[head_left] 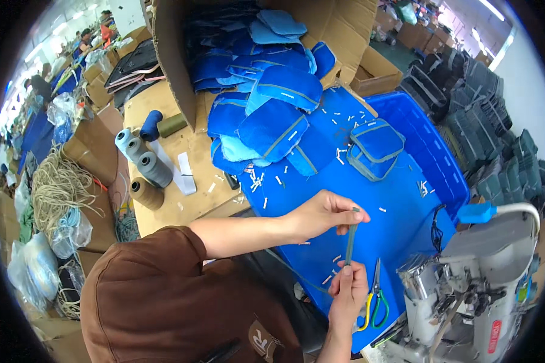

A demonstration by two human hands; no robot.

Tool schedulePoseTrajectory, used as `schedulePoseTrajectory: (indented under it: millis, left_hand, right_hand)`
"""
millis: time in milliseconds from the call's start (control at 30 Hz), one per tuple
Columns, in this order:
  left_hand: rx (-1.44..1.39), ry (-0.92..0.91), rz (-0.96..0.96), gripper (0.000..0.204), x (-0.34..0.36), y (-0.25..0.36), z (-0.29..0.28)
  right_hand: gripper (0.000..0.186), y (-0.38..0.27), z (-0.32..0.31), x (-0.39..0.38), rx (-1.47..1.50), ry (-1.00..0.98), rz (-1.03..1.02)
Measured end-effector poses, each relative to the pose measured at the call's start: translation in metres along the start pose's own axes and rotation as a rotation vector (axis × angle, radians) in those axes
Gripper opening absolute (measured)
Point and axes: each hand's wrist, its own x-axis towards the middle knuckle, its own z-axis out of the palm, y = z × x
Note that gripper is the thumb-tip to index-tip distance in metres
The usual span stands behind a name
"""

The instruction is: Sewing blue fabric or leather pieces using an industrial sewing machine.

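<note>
A narrow grey-green fabric strip (350, 242) is stretched between my two hands above the blue table surface (406, 193). My left hand (328, 215) pinches its upper end between thumb and fingers. Lower down, my right hand (349, 291) grips the strip with the thumb on top. A longer length of similar strip (300, 276) trails from near my right hand toward my lap. Beside my right hand lie scissors (376, 297) with yellow and green handles, blades pointing away. Farther off on the table sits a blue zippered pouch (376, 148) with grey trim.
A cardboard box (175, 54) spills blue fabric panels (274, 130) onto the table. Thread cones (154, 168) stand at the left. A grey sewing machine (484, 290) is at the right, near a blue plastic bin (433, 145). Small pale labels (257, 181) lie scattered about.
</note>
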Motion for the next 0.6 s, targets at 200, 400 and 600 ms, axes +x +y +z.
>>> schedulePoseTrajectory:
  millis: [200, 400, 600]
  left_hand:
    - [0.053, -0.133, 0.035, 0.013, -0.021, -0.005, 0.029]
    - [0.251, -0.169, 0.111, 0.017, -0.026, -0.005, 0.038]
    - [0.039, 0.006, 0.171, 0.01, -0.023, -0.012, 0.04]
  right_hand:
    - [0.019, -0.009, -0.004, -0.017, 0.159, 0.049, -0.064]
    - [0.021, -0.012, -0.005, -0.031, 0.106, 0.054, -0.106]
    - [0.019, -0.015, -0.006, -0.043, 0.025, 0.011, -0.023]
